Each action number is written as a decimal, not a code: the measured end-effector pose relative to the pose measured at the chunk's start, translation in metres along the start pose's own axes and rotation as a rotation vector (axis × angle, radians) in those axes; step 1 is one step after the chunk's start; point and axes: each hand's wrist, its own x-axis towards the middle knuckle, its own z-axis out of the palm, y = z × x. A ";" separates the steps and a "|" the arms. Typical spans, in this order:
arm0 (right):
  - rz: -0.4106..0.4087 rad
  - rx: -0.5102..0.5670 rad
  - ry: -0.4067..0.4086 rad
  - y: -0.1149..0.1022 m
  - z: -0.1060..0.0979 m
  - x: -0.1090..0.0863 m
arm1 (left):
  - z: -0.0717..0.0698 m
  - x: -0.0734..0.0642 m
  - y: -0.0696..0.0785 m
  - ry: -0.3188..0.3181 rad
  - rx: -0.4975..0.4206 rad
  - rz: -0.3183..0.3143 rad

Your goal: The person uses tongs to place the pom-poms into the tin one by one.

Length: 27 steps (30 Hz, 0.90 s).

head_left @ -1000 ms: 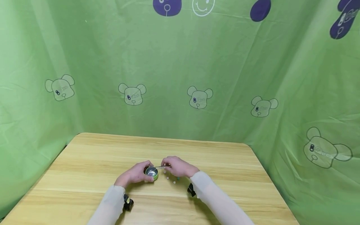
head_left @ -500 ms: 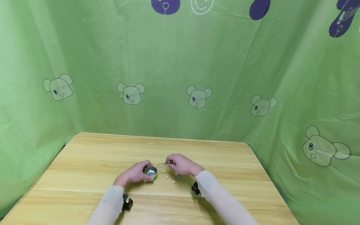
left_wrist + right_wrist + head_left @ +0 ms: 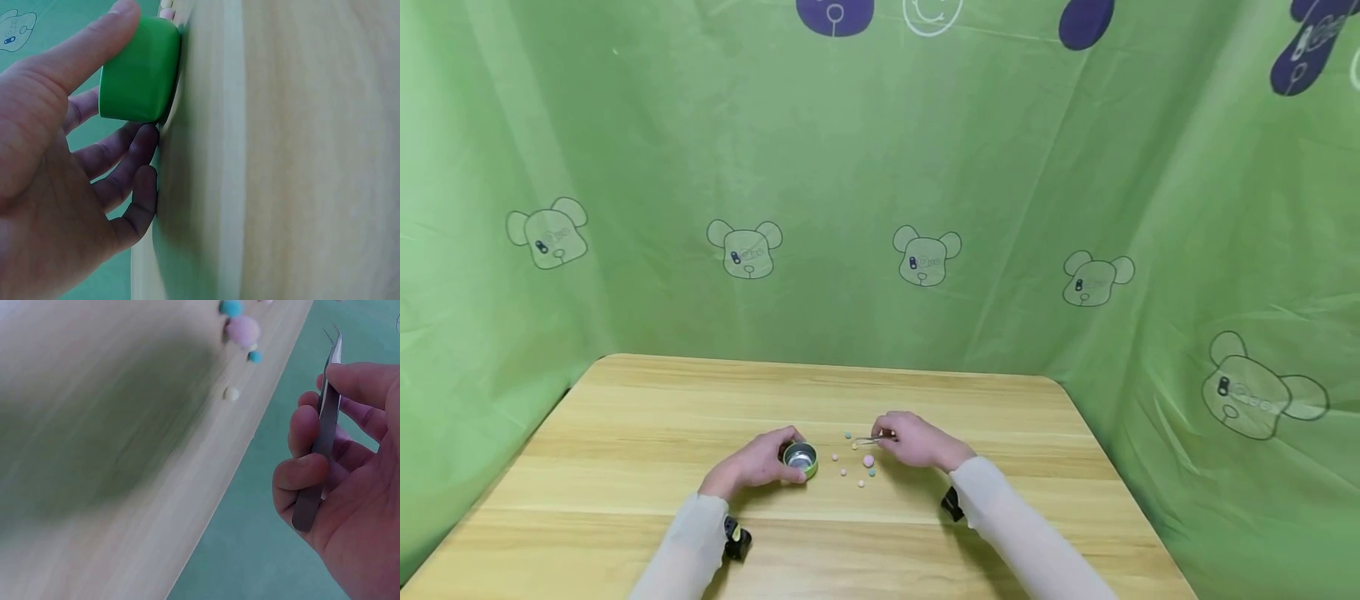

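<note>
Head view, lower centre: green tin (image 3: 801, 461) mouth-up on wooden table (image 3: 700, 400), pinched by left hand (image 3: 767, 457), thumb against fingers, presumably to stop sliding. Tweezers (image 3: 325, 432) clasped in right hand (image 3: 917, 440), tips aimed left among coloured balls (image 3: 868, 461), likely for fine reach. Tips slightly apart, upper right of right-wrist view.

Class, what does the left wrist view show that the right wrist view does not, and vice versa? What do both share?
Only the left wrist view shows the left hand gripping a round green tin.

Only the right wrist view shows the right hand holding slim grey metal tweezers.

Both share the pale wooden table, green fabric curtain and small round pastel balls, barely glimpsed at the left view's top edge.
</note>
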 end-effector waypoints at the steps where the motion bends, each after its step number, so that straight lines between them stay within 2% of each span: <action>1: 0.001 -0.002 -0.001 0.002 0.000 -0.002 | 0.000 0.000 0.000 0.001 0.000 -0.001; 10: 0.039 0.016 -0.032 0.012 0.005 -0.013 | 0.001 0.000 -0.001 0.006 -0.004 -0.013; 27: 0.037 0.007 -0.040 0.025 0.012 -0.021 | 0.001 0.001 0.000 0.002 -0.012 -0.005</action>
